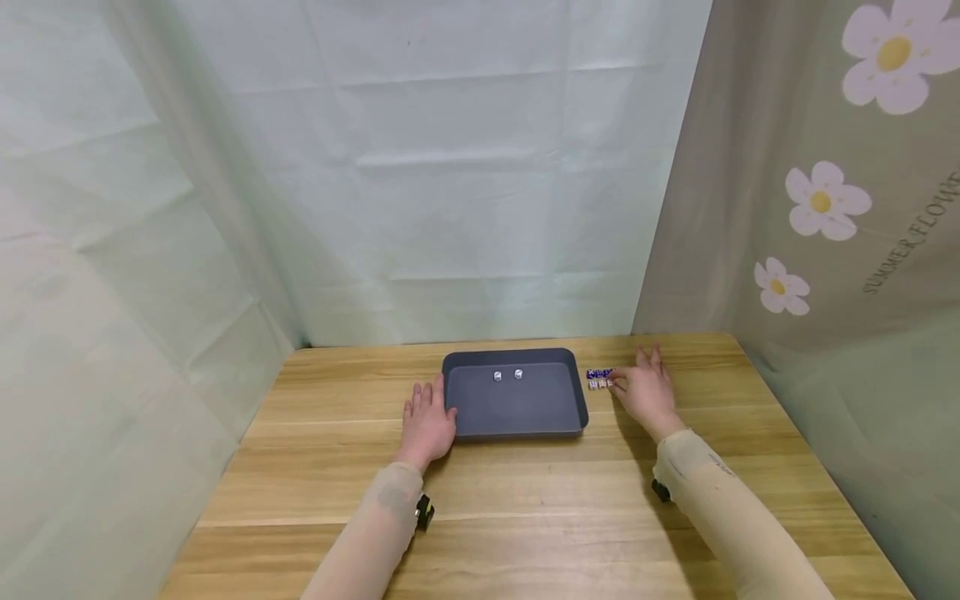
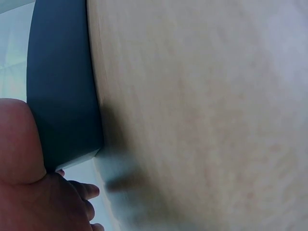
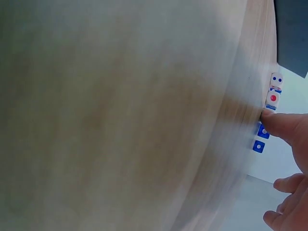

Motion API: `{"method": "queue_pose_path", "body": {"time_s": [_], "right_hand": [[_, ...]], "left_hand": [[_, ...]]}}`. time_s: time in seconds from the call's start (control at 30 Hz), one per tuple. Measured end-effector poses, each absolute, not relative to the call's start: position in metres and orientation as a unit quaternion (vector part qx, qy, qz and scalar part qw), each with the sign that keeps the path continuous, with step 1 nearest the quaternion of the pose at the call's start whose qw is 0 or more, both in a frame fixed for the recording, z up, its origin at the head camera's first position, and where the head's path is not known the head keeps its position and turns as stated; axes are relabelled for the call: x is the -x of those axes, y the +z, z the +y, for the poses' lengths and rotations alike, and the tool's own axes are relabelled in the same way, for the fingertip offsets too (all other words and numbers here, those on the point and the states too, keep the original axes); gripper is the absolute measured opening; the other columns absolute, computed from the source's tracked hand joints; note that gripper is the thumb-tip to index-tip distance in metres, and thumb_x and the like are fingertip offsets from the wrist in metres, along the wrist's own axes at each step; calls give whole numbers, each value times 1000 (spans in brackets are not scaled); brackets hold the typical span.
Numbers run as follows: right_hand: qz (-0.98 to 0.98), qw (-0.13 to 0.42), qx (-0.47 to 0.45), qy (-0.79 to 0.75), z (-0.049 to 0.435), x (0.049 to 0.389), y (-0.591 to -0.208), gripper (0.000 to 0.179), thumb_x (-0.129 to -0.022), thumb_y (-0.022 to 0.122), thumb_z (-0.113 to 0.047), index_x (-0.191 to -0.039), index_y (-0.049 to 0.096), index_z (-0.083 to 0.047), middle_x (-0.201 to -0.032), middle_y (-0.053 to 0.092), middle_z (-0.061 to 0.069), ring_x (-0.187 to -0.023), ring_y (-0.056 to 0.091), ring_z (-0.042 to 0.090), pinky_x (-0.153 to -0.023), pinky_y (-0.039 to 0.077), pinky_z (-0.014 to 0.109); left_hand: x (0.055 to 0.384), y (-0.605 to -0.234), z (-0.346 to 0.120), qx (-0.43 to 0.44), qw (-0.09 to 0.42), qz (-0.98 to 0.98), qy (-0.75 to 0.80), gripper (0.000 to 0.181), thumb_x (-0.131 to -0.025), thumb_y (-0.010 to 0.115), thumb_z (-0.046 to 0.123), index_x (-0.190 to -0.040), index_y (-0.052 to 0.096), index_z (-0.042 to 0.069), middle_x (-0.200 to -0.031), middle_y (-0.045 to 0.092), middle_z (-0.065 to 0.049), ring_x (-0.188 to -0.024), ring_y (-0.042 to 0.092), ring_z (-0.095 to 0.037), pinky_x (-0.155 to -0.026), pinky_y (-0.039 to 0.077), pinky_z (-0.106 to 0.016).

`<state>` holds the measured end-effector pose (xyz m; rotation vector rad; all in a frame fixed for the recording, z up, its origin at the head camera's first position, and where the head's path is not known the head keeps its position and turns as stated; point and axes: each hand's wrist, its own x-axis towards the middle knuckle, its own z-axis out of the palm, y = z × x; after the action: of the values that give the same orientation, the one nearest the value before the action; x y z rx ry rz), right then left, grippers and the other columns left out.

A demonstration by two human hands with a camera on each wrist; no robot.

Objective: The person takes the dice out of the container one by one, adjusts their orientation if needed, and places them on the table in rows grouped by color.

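Note:
My left hand (image 1: pixel 427 423) lies at the left side of a dark grey tray (image 1: pixel 517 435), its fingers nearly straight against the side. In the left wrist view the thumb (image 2: pixel 19 142) touches the tray's wall (image 2: pixel 62 86) near a corner. Two whitish dice (image 1: pixel 507 375) sit inside the tray toward the back. Right of the tray, my right hand (image 1: pixel 647 393) pinches a white die at the right end of a short row of white dice (image 1: pixel 597 385); its thumb (image 3: pixel 281 126) partly hides that die. A row of blue dice (image 1: pixel 596 373) stands just behind, its right end partly covered.
The wooden table (image 1: pixel 517 517) extends around the tray and dice. A pale curtain (image 1: pixel 465 183) rises at the back edge, and a flowered cloth (image 1: pixel 825 250) hangs on the right.

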<state>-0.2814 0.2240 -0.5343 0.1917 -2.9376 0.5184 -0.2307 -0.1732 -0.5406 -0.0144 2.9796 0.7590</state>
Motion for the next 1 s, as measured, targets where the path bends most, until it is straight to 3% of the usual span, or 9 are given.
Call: {"method": "queue_pose_path", "body": {"time_s": [0.23,0.77,1.0], "right_hand": [[-982,62,-56,171,224,278,-536,22,-98,80,-21,-117,83,-11,-164,29,40,-154,9,64,-121,21,74],[-978,101,-62,174,223,279,-532,36,-91,85,-15,-126,79,-7,-160,35,42,-152,16,66,-119,25,74],[-974,82,-54,205,222,278,-529,43,-91,76,-9,-134,76,-9,-163,31,41,-155,8,64,-121,20,74]], "left_hand": [[227,-542,-173,7,36,971,237,73,-112,51,24,-171,14,4,-172,23,-31,-163,6,-45,-128,7,-63],[232,-542,-175,4,35,970,241,73,-112,50,25,-172,11,5,-172,21,-31,-163,3,-45,-129,5,-63],[235,-548,-177,2,39,969,242,74,-112,50,25,-172,10,6,-172,20,-31,-163,3,-45,-129,5,-63]]}}
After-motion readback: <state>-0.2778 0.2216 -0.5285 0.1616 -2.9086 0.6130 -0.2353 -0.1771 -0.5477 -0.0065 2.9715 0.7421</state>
